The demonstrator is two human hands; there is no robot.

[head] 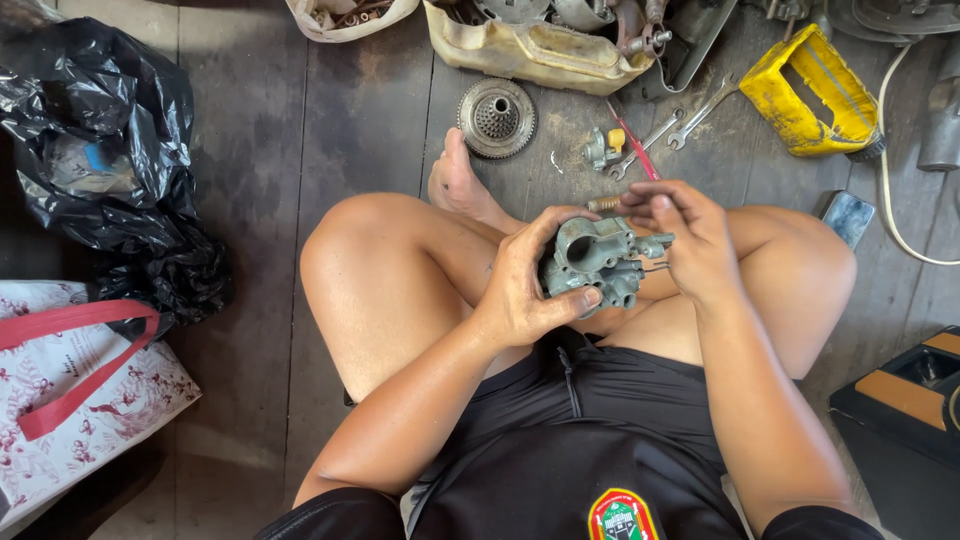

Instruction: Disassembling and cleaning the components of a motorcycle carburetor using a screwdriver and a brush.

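Hands, two (pixel 520 290) (pixel 690 240), grip one grey carburetor (pixel 598 262).

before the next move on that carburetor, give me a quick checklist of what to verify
1. Left hand wraps the grey carburetor body firmly: ok.
2. Right hand fingers are on the small fitting at its side: ok, though the exact part is hidden.
3. Carburetor is held over the lap, so a dropped part may land there: ok.
4. Wrenches are within reach on the floor: ok.
5. Loose small parts near the foot: not ok.
6. Bore clean inside: cannot tell.
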